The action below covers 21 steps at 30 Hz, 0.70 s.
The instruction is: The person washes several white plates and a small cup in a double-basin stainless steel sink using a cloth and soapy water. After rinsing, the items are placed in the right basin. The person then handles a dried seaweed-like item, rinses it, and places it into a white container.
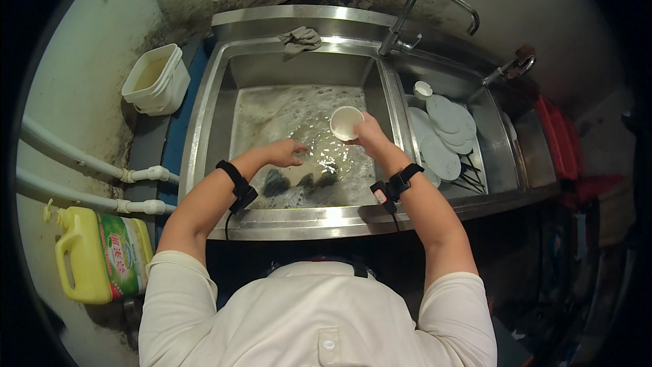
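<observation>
My right hand (371, 135) grips a small white bowl or cup (345, 121) by its rim, tilted above soapy water in the left basin of the stainless steel sink (300, 69). Over the same water, left of the bowl, my left hand (286, 153) has its fingers apart and holds nothing. Dark cloth (276, 182) lies partly sunk near the basin's front wall, below my left hand. The water (265, 112) is cloudy with foam and bubbles, so anything on the bottom is hidden.
The right basin holds several white plates (441, 157), a small white cup (422, 89) and dark thin utensils (471, 176). A faucet (392, 41) rises behind the divider. A grey rag (300, 41) hangs on the back rim. Leftward are a white bucket (175, 79) and a yellow detergent jug (86, 255).
</observation>
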Each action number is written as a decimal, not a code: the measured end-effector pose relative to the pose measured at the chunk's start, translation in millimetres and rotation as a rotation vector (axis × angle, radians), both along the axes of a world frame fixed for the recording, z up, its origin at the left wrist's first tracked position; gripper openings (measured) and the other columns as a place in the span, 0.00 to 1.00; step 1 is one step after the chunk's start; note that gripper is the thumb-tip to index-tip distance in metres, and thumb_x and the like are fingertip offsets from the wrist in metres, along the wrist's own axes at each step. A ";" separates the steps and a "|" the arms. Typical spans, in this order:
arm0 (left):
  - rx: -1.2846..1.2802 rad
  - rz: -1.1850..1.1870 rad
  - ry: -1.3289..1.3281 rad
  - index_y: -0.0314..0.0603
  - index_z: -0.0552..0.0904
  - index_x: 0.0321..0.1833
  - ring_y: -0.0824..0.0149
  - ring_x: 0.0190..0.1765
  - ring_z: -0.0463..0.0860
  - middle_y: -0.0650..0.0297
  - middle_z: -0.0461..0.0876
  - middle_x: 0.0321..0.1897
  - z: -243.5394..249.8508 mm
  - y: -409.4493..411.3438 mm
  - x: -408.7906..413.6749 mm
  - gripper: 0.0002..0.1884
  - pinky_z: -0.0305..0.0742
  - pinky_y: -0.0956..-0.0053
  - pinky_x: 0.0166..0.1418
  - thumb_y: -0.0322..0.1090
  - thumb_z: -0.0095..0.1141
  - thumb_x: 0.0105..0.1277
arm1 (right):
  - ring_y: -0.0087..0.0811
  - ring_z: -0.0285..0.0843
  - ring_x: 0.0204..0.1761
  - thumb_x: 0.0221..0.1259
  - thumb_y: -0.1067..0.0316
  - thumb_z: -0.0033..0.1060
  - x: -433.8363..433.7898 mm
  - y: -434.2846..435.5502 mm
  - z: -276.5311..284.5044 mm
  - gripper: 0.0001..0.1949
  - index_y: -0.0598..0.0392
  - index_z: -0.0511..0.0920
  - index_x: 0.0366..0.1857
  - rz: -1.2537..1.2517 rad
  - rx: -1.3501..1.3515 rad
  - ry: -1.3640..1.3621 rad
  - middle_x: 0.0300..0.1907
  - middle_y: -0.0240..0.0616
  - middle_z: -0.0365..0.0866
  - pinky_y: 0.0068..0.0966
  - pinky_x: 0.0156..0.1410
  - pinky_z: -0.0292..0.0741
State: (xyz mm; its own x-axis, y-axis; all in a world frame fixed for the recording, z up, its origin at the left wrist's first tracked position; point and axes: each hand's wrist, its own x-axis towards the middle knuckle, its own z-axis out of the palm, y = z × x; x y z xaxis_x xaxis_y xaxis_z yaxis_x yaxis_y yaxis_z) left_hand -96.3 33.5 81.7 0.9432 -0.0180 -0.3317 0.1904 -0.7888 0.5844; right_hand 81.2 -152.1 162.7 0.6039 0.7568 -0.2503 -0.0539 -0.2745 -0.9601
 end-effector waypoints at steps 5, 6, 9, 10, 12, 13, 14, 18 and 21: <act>0.526 0.167 0.277 0.55 0.68 0.67 0.46 0.70 0.59 0.55 0.62 0.68 45.6 12.9 -16.3 0.35 0.58 0.44 0.68 0.47 0.65 0.54 | 0.63 0.68 0.48 0.49 0.82 0.44 14.4 -21.2 -7.6 0.10 0.63 0.66 0.38 0.017 -0.189 -1.154 0.46 0.64 0.69 0.48 0.50 0.69; 0.627 0.233 0.379 0.62 0.67 0.68 0.42 0.72 0.51 0.57 0.55 0.72 60.4 16.9 -17.2 0.36 0.50 0.28 0.65 0.48 0.65 0.54 | 0.58 0.69 0.47 0.47 0.83 0.47 22.6 -26.0 -3.1 0.13 0.61 0.66 0.39 -0.026 -0.172 -1.230 0.41 0.59 0.70 0.47 0.51 0.67; 0.886 0.502 0.419 0.61 0.57 0.73 0.39 0.75 0.37 0.60 0.42 0.77 52.4 65.6 -51.8 0.40 0.42 0.28 0.67 0.41 0.61 0.57 | 0.57 0.71 0.48 0.48 0.81 0.47 64.5 -39.9 12.4 0.15 0.61 0.67 0.43 -0.206 -0.093 -1.138 0.41 0.59 0.73 0.46 0.52 0.69; 0.892 0.551 0.417 0.61 0.54 0.74 0.40 0.75 0.37 0.61 0.39 0.77 56.2 74.6 -59.6 0.43 0.44 0.28 0.66 0.41 0.62 0.57 | 0.57 0.72 0.48 0.48 0.79 0.51 82.6 -49.6 18.8 0.14 0.62 0.68 0.41 -0.278 -0.130 -1.085 0.41 0.60 0.74 0.45 0.51 0.70; 0.903 0.630 0.411 0.63 0.48 0.75 0.40 0.75 0.36 0.64 0.33 0.77 64.1 91.0 -78.8 0.48 0.47 0.29 0.66 0.42 0.65 0.56 | 0.57 0.75 0.48 0.50 0.75 0.55 119.0 -74.9 36.2 0.13 0.63 0.70 0.41 -0.406 -0.260 -0.923 0.42 0.61 0.76 0.45 0.51 0.72; 0.907 0.656 0.408 0.65 0.45 0.75 0.40 0.75 0.36 0.64 0.31 0.77 62.3 99.8 -90.2 0.50 0.48 0.29 0.66 0.41 0.66 0.55 | 0.57 0.76 0.48 0.50 0.73 0.57 136.0 -87.5 42.5 0.14 0.63 0.71 0.42 -0.461 -0.356 -0.808 0.43 0.61 0.77 0.45 0.51 0.72; 0.903 0.676 0.398 0.67 0.42 0.76 0.40 0.75 0.36 0.65 0.29 0.77 59.2 103.9 -91.9 0.53 0.49 0.29 0.66 0.41 0.67 0.54 | 0.56 0.76 0.49 0.51 0.71 0.58 162.1 -106.0 35.2 0.16 0.63 0.71 0.44 -0.554 -0.403 -0.740 0.45 0.61 0.77 0.44 0.53 0.73; 0.799 0.705 0.276 0.71 0.38 0.75 0.39 0.75 0.37 0.64 0.29 0.77 47.5 107.4 -95.5 0.59 0.51 0.28 0.64 0.37 0.71 0.50 | 0.53 0.77 0.51 0.52 0.68 0.63 214.4 -152.4 -17.1 0.21 0.64 0.72 0.50 -0.762 -0.696 -0.451 0.46 0.58 0.79 0.39 0.55 0.75; 0.818 0.670 0.275 0.72 0.39 0.75 0.38 0.74 0.37 0.63 0.31 0.77 54.2 102.1 -97.9 0.60 0.53 0.28 0.64 0.37 0.72 0.47 | 0.43 0.80 0.49 0.48 0.65 0.70 231.7 -169.5 -51.5 0.20 0.63 0.78 0.46 0.462 -1.480 -0.950 0.47 0.48 0.81 0.35 0.54 0.76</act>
